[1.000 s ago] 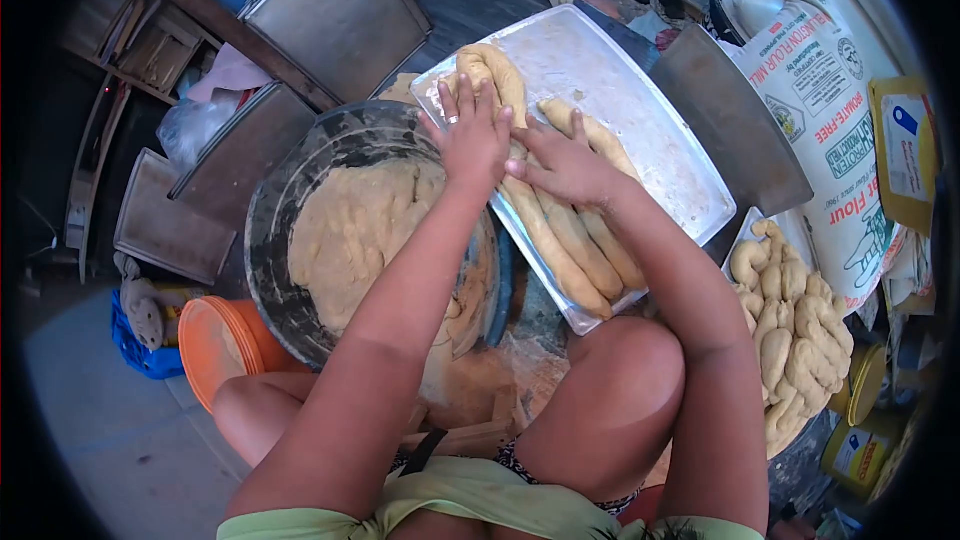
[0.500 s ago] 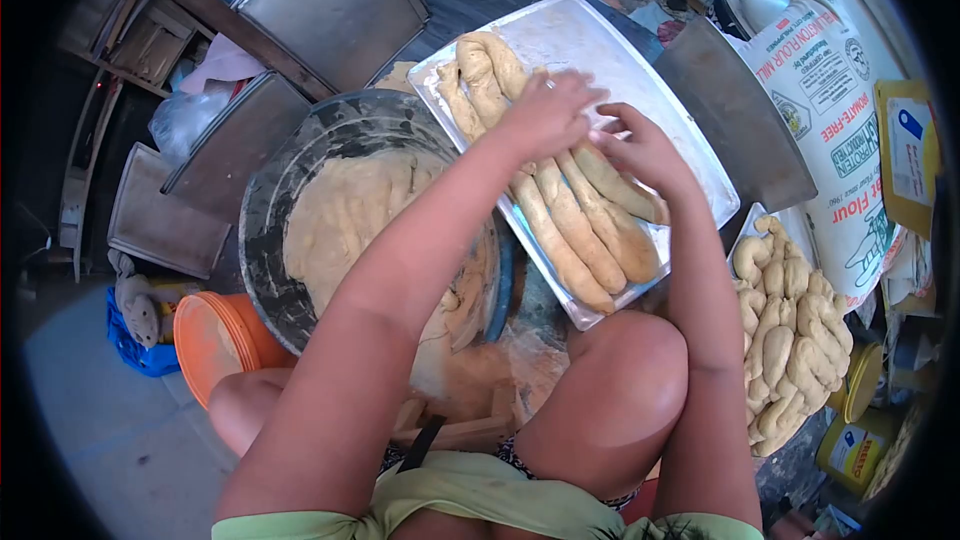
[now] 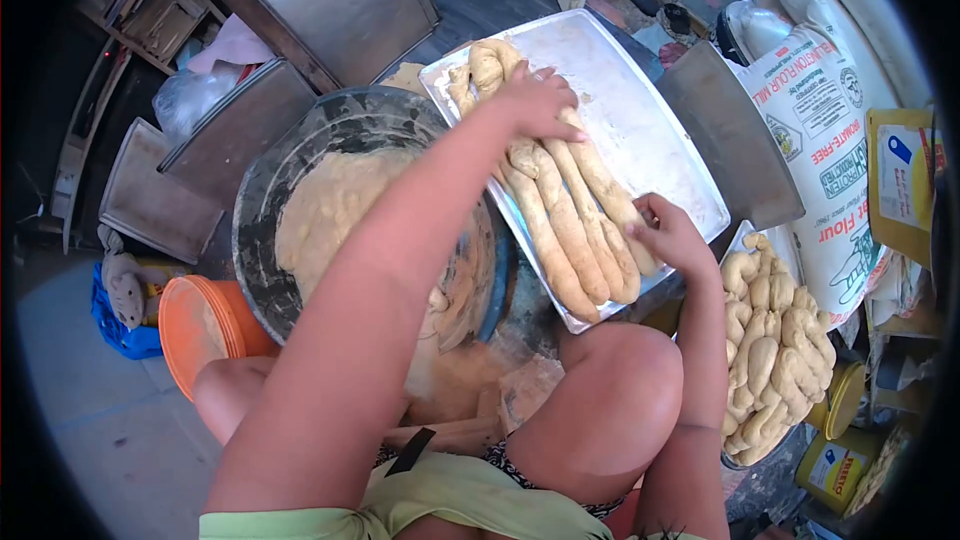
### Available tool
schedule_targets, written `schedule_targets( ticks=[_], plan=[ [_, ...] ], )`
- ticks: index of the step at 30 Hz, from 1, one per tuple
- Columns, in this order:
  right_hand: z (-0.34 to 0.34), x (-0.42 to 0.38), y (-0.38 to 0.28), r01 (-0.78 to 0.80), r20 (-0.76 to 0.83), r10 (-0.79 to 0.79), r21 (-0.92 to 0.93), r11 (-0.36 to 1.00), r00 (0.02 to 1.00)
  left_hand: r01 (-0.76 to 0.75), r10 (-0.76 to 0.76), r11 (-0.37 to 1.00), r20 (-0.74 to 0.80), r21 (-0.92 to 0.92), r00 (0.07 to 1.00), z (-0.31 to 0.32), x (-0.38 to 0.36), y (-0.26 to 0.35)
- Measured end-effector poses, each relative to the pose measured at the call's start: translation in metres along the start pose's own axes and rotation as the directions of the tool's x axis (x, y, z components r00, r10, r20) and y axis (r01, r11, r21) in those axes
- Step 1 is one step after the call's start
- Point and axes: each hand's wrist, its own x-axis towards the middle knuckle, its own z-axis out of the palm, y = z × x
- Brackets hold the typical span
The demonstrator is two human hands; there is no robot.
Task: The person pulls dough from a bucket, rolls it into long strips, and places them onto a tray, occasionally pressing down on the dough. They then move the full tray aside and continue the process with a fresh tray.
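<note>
Long dough strands lie side by side on a metal tray tilted in front of me, their lower ends near its front edge. At the upper left of the tray, the dough bends into a looped, twisted end. My left hand rests over the upper part of the strands, fingers spread, hiding some of the dough. Near the lower end of the rightmost strand, my right hand has its fingers curled and thumb against the dough.
Left of the tray stands a black tub holding a large dough mass. An orange bucket sits at its lower left. Twisted dough pieces pile on another tray at right, below a flour sack. Metal trays lean behind.
My right hand has moved down and right along the rightmost strand, which now lies straighter beside the others. My left hand has shifted slightly up-left, its fingers more spread.
</note>
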Motion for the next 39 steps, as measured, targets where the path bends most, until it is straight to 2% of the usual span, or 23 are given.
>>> schedule_targets(
  ticks=[1, 5, 7, 8, 10, 12, 14, 15, 17, 18, 19, 20, 21, 23, 26, 29, 30, 32, 33, 34, 36, 38, 39],
  plan=[
    [0.000, 0.010, 0.009, 0.123, -0.089, -0.121, 0.022, 0.992, 0.989, -0.054, 0.051, 0.998, 0.153, 0.015, 0.987, -0.011, 0.005, -0.008],
    [0.002, 0.040, -0.028, 0.051, -0.248, -0.044, 0.024, 0.998, 0.968, -0.064, 0.064, 0.998, 0.228, -0.009, 0.972, -0.020, 0.043, -0.036],
    [0.006, 0.053, -0.031, 0.170, -0.252, -0.117, 0.201, 0.965, 0.961, -0.094, 0.091, 0.982, 0.025, 0.162, 0.995, -0.031, 0.048, -0.047],
    [0.010, 0.054, -0.033, 0.166, -0.253, -0.111, 0.208, 0.964, 0.961, -0.099, 0.095, 0.982, 0.032, 0.163, 0.995, -0.034, 0.048, -0.050],
    [0.015, 0.054, -0.036, 0.120, 0.017, -0.142, 0.440, 0.890, 0.990, 0.115, -0.153, 0.958, 0.126, 0.264, 0.980, -0.037, 0.047, -0.053],
    [0.017, 0.055, -0.034, 0.154, 0.034, -0.187, 0.438, 0.886, 0.982, 0.144, -0.177, 0.950, 0.095, 0.278, 0.980, -0.028, 0.047, -0.050],
    [0.018, 0.047, -0.037, 0.197, -0.127, -0.170, 0.247, 0.949, 0.977, 0.138, -0.139, 0.990, 0.036, 0.022, 0.990, -0.014, 0.045, -0.040],
    [0.015, 0.043, -0.039, 0.193, -0.125, -0.166, 0.249, 0.949, 0.978, 0.123, -0.125, 0.992, 0.082, 0.028, 0.989, -0.008, 0.040, -0.038],
    [0.006, 0.033, -0.037, 0.104, 0.142, -0.158, 0.332, 0.937, 0.977, 0.155, -0.161, 0.984, 0.063, 0.088, 0.985, -0.002, 0.035, -0.031],
    [0.004, 0.029, -0.034, 0.101, 0.143, -0.155, 0.329, 0.939, 0.977, 0.189, -0.196, 0.970, 0.031, 0.152, 0.980, -0.001, 0.033, -0.026],
    [0.001, 0.023, -0.030, 0.097, 0.111, -0.121, 0.194, 0.976, 0.986, 0.192, -0.198, 0.970, 0.028, 0.149, 0.980, 0.002, 0.028, -0.016],
    [-0.001, 0.017, -0.027, 0.088, 0.077, -0.093, 0.058, 0.994, 0.993, 0.122, -0.106, 0.986, -0.140, 0.115, 0.984, 0.009, 0.021, -0.003],
    [-0.002, 0.011, -0.026, 0.033, 0.147, -0.032, -0.010, 0.999, 0.989, 0.044, -0.013, 0.994, -0.306, 0.097, 0.952, 0.014, 0.012, 0.013],
    [0.009, 0.004, -0.018, 0.043, 0.145, -0.040, -0.015, 0.999, 0.989, -0.142, 0.122, 0.982, -0.158, -0.125, 0.980, 0.017, -0.024, 0.058],
    [0.012, -0.009, -0.018, 0.016, 0.119, -0.011, -0.036, 0.999, 0.993, -0.177, 0.163, 0.976, -0.115, -0.125, 0.980, 0.040, -0.072, 0.105],
    [0.009, -0.021, -0.005, -0.044, 0.060, 0.029, 0.267, 0.963, 0.998, -0.037, -0.004, 0.970, -0.168, -0.241, 0.986, 0.046, -0.086, 0.112],
    [0.009, -0.028, 0.000, -0.042, 0.064, 0.026, 0.263, 0.964, 0.998, -0.033, -0.009, 0.970, -0.170, -0.242, 0.985, 0.045, -0.086, 0.115],
    [0.008, -0.042, 0.006, -0.045, -0.113, 0.158, 0.658, 0.752, 0.981, 0.002, -0.035, 0.971, -0.136, -0.237, 0.990, 0.043, -0.084, 0.117],
    [0.001, -0.048, 0.010, 0.003, -0.096, 0.127, 0.809, 0.587, 0.987, 0.008, -0.043, 0.973, -0.144, -0.232, 0.989, 0.041, -0.084, 0.117],
    [-0.001, -0.055, 0.013, 0.052, -0.191, 0.254, 0.882, 0.468, 0.948, 0.010, -0.037, 0.979, -0.127, -0.205, 0.991, 0.040, -0.084, 0.117],
    [-0.012, -0.067, 0.030, 0.144, -0.278, 0.278, 0.897, 0.419, 0.920, 0.010, -0.030, 0.985, -0.113, -0.173, 0.993, 0.043, -0.083, 0.123],
    [-0.015, -0.078, 0.033, 0.192, -0.327, 0.293, 0.893, 0.408, 0.898, -0.120, 0.142, 0.987, -0.225, 0.106, 0.964, 0.049, -0.080, 0.138],
    [-0.016, -0.083, 0.032, 0.190, -0.320, 0.251, 0.882, 0.432, 0.914, -0.123, 0.146, 0.986, -0.227, 0.113, 0.963, 0.046, -0.081, 0.151]
  ],
)
